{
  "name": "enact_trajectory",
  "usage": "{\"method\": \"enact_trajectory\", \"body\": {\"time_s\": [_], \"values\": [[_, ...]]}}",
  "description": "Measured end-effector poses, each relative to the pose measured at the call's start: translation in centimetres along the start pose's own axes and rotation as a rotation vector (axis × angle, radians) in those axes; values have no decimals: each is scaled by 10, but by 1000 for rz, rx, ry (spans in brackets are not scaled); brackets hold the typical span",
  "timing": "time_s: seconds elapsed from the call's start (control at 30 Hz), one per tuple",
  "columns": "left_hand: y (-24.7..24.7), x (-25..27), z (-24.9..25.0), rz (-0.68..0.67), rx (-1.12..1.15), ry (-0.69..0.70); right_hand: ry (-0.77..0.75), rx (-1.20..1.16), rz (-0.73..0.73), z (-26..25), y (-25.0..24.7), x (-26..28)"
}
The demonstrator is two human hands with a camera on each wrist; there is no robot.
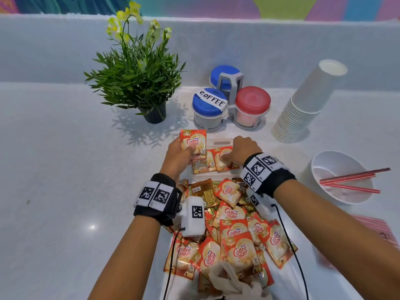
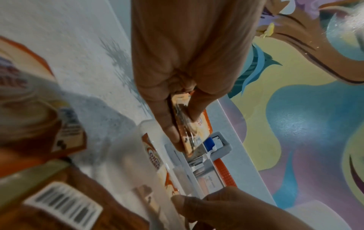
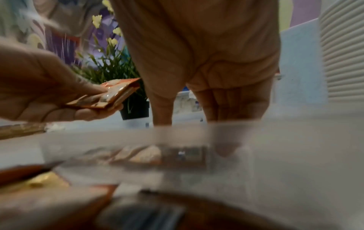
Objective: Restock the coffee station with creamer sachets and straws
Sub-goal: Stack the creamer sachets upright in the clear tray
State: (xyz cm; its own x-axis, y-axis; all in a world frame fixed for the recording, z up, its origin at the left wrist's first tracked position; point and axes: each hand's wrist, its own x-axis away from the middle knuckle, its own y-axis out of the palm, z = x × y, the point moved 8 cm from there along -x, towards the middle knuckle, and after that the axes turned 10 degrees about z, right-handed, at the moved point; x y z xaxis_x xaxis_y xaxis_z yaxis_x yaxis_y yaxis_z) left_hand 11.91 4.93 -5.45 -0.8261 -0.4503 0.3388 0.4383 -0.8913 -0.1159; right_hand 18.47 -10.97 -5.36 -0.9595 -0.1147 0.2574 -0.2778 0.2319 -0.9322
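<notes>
My left hand (image 1: 190, 152) pinches a small stack of orange Coffee mate creamer sachets (image 1: 194, 142), held upright just left of a clear tray (image 1: 220, 140). The left wrist view shows that stack (image 2: 187, 132) edge-on between thumb and fingers of the left hand (image 2: 181, 124). My right hand (image 1: 229, 159) reaches down into the tray, its fingers (image 3: 216, 105) straight and its thumb touching the sachets lying flat there (image 1: 216, 162). A loose pile of sachets (image 1: 233, 224) lies under my wrists. Red straws (image 1: 350, 179) rest in a white bowl (image 1: 318, 163) to the right.
Behind the tray stand lidded jars in a rack, one labelled COFFEE (image 1: 208, 107), and a potted plant (image 1: 138, 79). A tilted stack of white paper cups (image 1: 303, 105) is at the right. A blurred red-and-white bundle (image 1: 372, 226) lies at the right edge. A crumpled plastic bag (image 1: 227, 280) sits nearest me.
</notes>
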Motion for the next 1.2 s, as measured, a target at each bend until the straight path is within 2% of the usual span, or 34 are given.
{"method": "enact_trajectory", "body": {"time_s": [0.23, 0.4, 0.53, 0.63, 0.83, 0.97, 1.13, 1.2], "values": [[-4, -2, -11, 16, -12, -23, 58, -99, -52, 5, 13, -5], [-4, -3, -12, 24, 29, -51, 38, -204, 0, 9, 2, -12], [-2, -1, -10, 16, 85, -76, -7, -549, 105, 1, -36, -6], [5, 1, -3, -7, 101, -73, -63, -704, 63, -21, -45, 6], [16, 4, 9, -60, 125, -12, -156, -669, 32, -53, -25, 9], [3, -5, 6, 3, 103, 19, -68, -705, -18, -51, -12, 3], [-12, -12, -5, 71, 112, -6, -29, -299, -20, -38, 10, -3], [-13, -13, -8, 76, 111, -6, -47, -216, -39, -41, 17, -2]]}}
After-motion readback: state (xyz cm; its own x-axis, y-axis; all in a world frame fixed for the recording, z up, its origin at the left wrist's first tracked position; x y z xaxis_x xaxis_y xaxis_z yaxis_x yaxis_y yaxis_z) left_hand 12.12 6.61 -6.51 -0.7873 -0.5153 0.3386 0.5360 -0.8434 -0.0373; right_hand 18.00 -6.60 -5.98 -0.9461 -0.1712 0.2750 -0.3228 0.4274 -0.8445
